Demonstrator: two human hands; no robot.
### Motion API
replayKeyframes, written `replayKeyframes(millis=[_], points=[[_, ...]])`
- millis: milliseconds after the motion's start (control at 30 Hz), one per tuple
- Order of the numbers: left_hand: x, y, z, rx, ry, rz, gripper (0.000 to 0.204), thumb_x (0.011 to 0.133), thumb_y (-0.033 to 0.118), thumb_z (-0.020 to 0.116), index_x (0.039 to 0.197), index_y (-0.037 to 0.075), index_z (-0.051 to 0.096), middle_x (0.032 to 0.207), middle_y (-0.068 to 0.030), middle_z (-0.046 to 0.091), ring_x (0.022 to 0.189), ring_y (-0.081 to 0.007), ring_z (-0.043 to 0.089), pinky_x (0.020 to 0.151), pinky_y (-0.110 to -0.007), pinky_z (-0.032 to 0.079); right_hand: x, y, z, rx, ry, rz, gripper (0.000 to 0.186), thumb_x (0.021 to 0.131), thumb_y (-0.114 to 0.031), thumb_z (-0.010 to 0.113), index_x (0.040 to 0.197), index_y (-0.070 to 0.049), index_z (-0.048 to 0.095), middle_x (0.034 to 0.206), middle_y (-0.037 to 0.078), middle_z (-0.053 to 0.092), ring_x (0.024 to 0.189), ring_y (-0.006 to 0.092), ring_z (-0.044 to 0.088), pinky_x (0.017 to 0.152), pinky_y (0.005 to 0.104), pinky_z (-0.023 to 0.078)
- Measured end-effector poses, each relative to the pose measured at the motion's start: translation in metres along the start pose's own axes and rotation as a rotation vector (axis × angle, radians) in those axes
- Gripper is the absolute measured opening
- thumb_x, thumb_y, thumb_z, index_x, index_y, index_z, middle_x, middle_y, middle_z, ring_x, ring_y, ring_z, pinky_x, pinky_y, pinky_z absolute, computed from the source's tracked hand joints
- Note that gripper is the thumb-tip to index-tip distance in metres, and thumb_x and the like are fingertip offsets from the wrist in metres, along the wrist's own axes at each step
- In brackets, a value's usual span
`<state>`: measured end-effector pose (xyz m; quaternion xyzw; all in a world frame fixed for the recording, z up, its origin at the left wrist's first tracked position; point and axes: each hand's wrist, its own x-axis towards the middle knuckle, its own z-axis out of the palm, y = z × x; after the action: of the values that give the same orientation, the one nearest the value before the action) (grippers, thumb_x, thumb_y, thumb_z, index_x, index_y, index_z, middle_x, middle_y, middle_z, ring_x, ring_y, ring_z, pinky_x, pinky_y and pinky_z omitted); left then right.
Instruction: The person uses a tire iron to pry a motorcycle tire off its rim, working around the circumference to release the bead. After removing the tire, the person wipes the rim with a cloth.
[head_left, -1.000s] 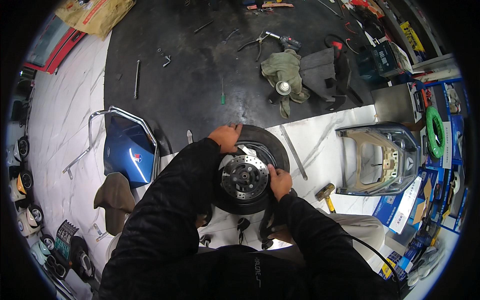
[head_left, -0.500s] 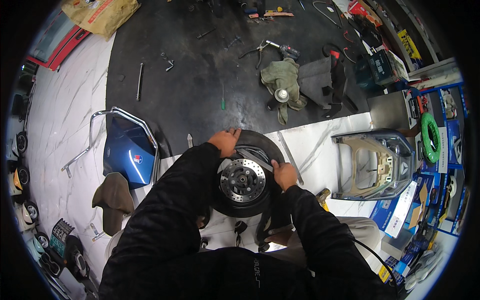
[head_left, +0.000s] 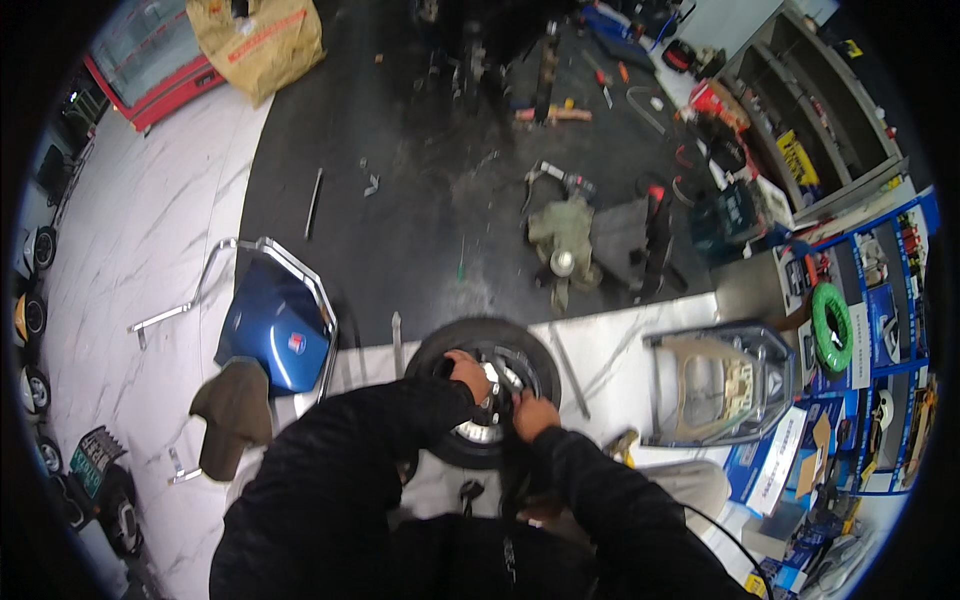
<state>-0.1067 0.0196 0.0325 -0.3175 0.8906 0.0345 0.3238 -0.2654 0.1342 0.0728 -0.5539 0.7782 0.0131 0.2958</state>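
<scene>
A small wheel with a black tire point(head_left: 430, 350) and a silver perforated brake disc point(head_left: 480, 432) lies flat between my knees. My left hand point(head_left: 468, 375) reaches over the upper left of the disc, its fingers curled down inside the tire's ring. At the disc's right side, my right hand point(head_left: 535, 415) has its fingers pressed together at the inner edge of the tire. What either hand grips is blurred and partly hidden. Flat metal bars lie on both sides of the wheel, a left bar point(head_left: 397, 343) and a longer right bar point(head_left: 568, 370).
To the left lie a blue panel with a chrome rail point(head_left: 270, 330) and a brown saddle-shaped piece point(head_left: 235, 420). A grey-beige frame point(head_left: 715, 385) stands right. Ahead, the black mat point(head_left: 390, 260) bears a green cloth point(head_left: 565, 235), a spray can point(head_left: 562, 263) and tools. Blue shelving point(head_left: 895, 370) lines the right.
My left hand has moved off the tire's far outer edge, inward over the disc. My right hand has shifted inward and nearer. The view now takes in more of the far floor.
</scene>
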Motion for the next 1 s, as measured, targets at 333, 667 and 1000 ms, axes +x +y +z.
replayKeyframes(millis=[333,667,1000], points=[[-0.084,0.061,0.081,-0.142,0.453,0.55,0.056,0.104,0.027,0.058,0.153,-0.001,0.064,0.159,-0.022,0.062,0.155,-0.0456,0.047,0.134,-0.064,0.028,0.004,-0.051,-0.003,-0.115,-0.101,-0.012,0.048,0.118,-0.035,0.045,0.116,0.003,0.072,0.121,0.03,0.078,0.112,0.0492,0.076,0.096,0.057,0.062],[-0.065,0.089,0.115,-0.408,0.686,0.414,0.067,0.097,0.021,0.066,0.158,-0.005,0.059,0.183,-0.0236,0.027,0.17,-0.0413,0.024,0.128,-0.067,0.036,0.087,-0.081,-0.02,-0.604,-0.515,-0.213,0.033,0.085,-0.024,0.079,0.112,-0.006,0.088,0.122,0.02,0.083,0.113,0.0412,0.079,0.094,0.0545,0.064],[-0.076,0.081,0.09,-0.282,0.428,0.462,0.074,0.088,0.027,0.077,0.152,-0.008,0.065,0.183,-0.0291,0.022,0.169,-0.0449,0.021,0.129,-0.061,0.034,0.19,-0.082,-0.12,-0.788,-0.5,-0.297,0.044,0.106,-0.041,0.062,0.096,-0.003,0.082,0.098,0.022,0.08,0.092,0.0387,0.08,0.079,0.0514,0.063]])
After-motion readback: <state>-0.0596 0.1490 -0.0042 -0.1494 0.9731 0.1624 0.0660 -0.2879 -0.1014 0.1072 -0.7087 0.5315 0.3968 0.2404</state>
